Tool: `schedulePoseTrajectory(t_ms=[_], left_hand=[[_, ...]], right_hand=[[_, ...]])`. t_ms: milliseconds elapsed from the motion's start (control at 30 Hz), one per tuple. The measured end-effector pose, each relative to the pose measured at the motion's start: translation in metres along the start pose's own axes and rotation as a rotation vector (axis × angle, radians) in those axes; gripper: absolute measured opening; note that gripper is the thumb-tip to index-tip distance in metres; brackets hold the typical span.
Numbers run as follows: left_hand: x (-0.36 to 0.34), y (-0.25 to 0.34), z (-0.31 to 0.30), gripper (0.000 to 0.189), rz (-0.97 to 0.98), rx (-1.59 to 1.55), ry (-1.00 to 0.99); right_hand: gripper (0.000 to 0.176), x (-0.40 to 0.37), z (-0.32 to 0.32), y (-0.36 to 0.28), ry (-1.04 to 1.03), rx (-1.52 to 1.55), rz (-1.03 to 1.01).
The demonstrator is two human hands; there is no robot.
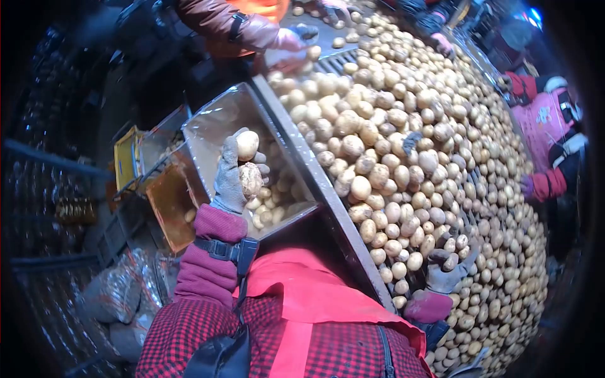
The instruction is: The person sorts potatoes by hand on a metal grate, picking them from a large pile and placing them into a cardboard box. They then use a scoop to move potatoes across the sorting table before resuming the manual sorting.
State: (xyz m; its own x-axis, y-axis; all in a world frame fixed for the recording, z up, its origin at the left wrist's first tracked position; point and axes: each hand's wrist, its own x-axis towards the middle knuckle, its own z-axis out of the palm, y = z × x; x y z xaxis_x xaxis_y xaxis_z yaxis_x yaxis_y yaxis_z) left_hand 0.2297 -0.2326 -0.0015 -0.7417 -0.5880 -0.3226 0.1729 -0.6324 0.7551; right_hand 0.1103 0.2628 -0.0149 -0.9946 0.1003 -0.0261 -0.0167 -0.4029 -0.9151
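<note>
My left hand (229, 179), in a grey work glove, is raised over a plastic-lined bin (217, 120) and grips two potatoes, a smooth pale potato (247, 145) and a rougher brown potato (250, 179). More potatoes (271, 211) lie inside that bin, partly hidden behind the hand. On the right, my gloved right hand (446, 277) reaches into a broad heap of potatoes (403, 170). Its fingers curl around a small dark potato (450, 261).
A metal table edge (315, 167) runs between bin and heap. Across from me a co-worker's gloved hand (290, 47) is by the heap; another person in a pink apron (545, 120) stands on the right. Stuffed bags (116, 293) and a yellow crate (128, 157) are at left.
</note>
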Motion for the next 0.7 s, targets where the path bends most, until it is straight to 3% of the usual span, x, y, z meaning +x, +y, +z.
schedulePoseTrajectory(t_ms=[100, 200, 300, 467, 567, 600, 667, 700], left_hand=[[-0.011, 0.009, -0.037, 0.056, 0.144, -0.018, 0.16], [-0.006, 0.002, -0.14, 0.05, 0.42, 0.104, 0.391], [-0.034, 0.021, -0.19, 0.051, 0.354, -0.011, 0.663], [-0.056, 0.02, -0.289, 0.056, 0.332, 0.059, 0.829], [-0.059, 0.014, -0.3, 0.062, 0.342, 0.158, 0.885], [-0.061, 0.013, -0.302, 0.063, 0.332, 0.229, 0.892], [-0.064, 0.011, -0.306, 0.065, 0.293, 0.39, 0.927], [-0.064, 0.011, -0.313, 0.066, 0.262, 0.481, 0.951]], right_hand=[[0.08, 0.003, 0.017, 0.006, -0.065, 0.002, 0.029], [0.079, 0.007, 0.031, 0.013, -0.122, 0.004, 0.042], [0.078, 0.01, 0.044, 0.017, -0.166, 0.007, 0.056], [0.076, 0.017, 0.06, 0.027, -0.239, 0.036, 0.074], [0.076, 0.018, 0.067, 0.037, -0.325, -0.059, 0.018], [0.076, 0.015, 0.072, 0.037, -0.385, -0.268, -0.094], [0.077, 0.011, 0.081, 0.03, -0.468, -0.248, -0.054], [0.078, 0.01, 0.091, 0.021, -0.483, -0.02, 0.098]])
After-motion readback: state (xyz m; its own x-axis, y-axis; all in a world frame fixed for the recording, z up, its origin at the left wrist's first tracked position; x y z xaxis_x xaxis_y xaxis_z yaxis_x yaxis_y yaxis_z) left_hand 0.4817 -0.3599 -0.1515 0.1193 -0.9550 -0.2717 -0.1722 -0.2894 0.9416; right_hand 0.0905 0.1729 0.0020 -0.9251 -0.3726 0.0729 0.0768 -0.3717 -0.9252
